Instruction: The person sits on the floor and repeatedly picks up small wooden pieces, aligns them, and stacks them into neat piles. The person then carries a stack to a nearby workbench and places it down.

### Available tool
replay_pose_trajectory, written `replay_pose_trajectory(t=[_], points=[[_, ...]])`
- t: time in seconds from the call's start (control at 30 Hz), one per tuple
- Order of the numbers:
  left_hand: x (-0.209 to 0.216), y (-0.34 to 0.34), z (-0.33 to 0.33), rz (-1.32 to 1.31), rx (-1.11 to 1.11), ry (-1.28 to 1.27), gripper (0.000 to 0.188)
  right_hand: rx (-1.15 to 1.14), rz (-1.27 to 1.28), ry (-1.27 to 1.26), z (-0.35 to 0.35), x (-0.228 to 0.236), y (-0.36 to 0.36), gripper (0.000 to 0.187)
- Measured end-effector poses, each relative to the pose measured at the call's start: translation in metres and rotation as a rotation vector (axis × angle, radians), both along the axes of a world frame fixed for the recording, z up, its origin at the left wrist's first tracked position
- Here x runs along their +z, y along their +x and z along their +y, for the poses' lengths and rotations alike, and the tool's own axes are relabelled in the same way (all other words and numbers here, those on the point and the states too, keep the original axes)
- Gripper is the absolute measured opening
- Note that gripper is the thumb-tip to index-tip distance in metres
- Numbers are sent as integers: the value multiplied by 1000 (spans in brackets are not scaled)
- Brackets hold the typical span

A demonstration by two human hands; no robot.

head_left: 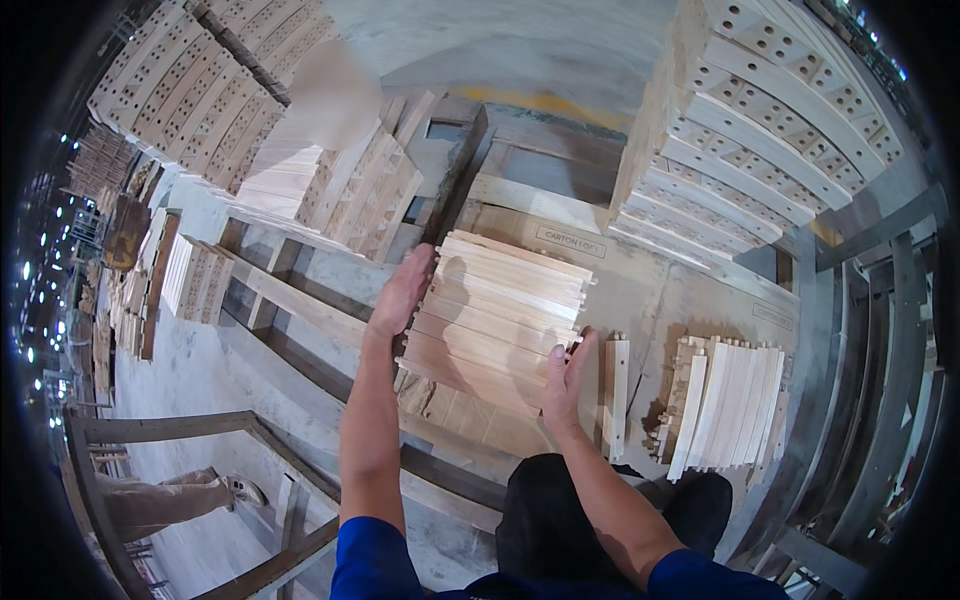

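A stack of pale wooden slats (pixel 500 320) with short round pegs at their ends lies side by side in front of me, on flat brown cardboard (pixel 640 290). My left hand (pixel 404 290) presses along the slats' left ends, its fingers partly hidden by the stack's edge. At the right ends, my right hand (pixel 566 385) holds with the thumb on the near side and fingers stretched up along the pegs. Together the hands clasp the stack from both ends. Just right of my right hand stands a narrow group of slats (pixel 615 395), and farther right another pile of slats (pixel 730 405).
Tall stacks of drilled wooden boards rise at the upper right (pixel 760 120) and upper left (pixel 190 90). A wooden pallet (pixel 300 295) extends to the left. At lower left is a frame (pixel 160 430), with another person's leg (pixel 165 500) behind it. Metal racking (pixel 870 400) lines the right.
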State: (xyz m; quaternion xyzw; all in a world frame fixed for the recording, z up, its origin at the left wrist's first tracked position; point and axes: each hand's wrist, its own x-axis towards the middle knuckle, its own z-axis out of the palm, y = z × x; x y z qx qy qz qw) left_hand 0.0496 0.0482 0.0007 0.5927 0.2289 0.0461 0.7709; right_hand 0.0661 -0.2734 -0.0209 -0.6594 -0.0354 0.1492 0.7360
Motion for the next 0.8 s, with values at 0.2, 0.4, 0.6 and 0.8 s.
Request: replay_pose_trajectory(t=[0.2,0.4,0.6,0.8], points=[[-12,9,4,33,-212,767,63,-10,30,155,10,-29,1,87],[2,15,-17,79,109,282,62,9,-167,-355,-21,-6,1,82],[70,3,-192,107,297,1008,34,-21,-375,-806,-192,29,-31,58],[-9,-15,-411,182,-125,910,61,-92,-360,-1188,-295,71,-38,53]])
